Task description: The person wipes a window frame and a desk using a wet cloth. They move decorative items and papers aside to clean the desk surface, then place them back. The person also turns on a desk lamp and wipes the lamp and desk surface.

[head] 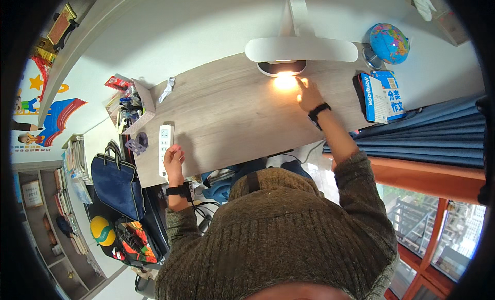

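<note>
My right hand is at the base of a white desk lamp, its index finger stretched toward the base's front edge and nothing seen in its grip. The lamp's wide white head hangs over that base, and a warm patch of light glows on the desk beside the fingertip. Over the right edge of a white power strip is my left hand, fingers curled; whether it touches the strip or holds anything small is unclear. Dark bands circle both wrists.
The wood-grain desk carries a pen box, a purple object and a crumpled white item on the left. At right are a globe and blue-covered books. A navy bag and cables lie near my left arm.
</note>
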Available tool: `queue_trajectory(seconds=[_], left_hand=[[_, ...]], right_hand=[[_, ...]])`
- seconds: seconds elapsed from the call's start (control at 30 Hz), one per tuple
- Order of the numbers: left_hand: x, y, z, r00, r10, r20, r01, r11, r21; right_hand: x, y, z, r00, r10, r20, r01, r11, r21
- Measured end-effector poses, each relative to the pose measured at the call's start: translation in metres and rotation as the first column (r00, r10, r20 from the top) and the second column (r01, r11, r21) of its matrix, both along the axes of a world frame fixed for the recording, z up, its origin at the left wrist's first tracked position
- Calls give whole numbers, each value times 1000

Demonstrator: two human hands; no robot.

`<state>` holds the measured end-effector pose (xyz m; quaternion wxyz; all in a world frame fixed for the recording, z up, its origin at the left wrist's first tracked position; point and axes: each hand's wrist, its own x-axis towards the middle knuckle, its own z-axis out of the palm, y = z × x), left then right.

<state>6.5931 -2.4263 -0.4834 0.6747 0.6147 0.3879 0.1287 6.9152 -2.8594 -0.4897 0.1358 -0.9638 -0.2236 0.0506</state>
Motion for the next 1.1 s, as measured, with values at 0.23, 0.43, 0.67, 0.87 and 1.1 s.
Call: queue_trajectory(seconds=[0.23, 0.43, 0.67, 0.87, 1.1], left_hand=[[-31, -19, 7, 998, 66, -7, -66, 998, -8], [-71, -11, 3, 984, 179, -4, -179, 984, -17], [-83, 35, -25, 977, 203, -59, -167, 914, 369], [-67, 57, -36, 878, 200, -436, 201, 671, 714], [-50, 53, -30, 863, 106, -493, 324, 633, 703]], right_hand=[[34, 55, 10, 990, -129, -64, 101, 938, -331], [41, 55, 25, 991, -116, -66, 89, 944, -317], [33, 57, 36, 987, -140, -84, 112, 955, -274], [33, 59, 30, 993, -117, -30, 101, 940, -326], [61, 33, -44, 961, 82, -265, -260, 603, -755]])
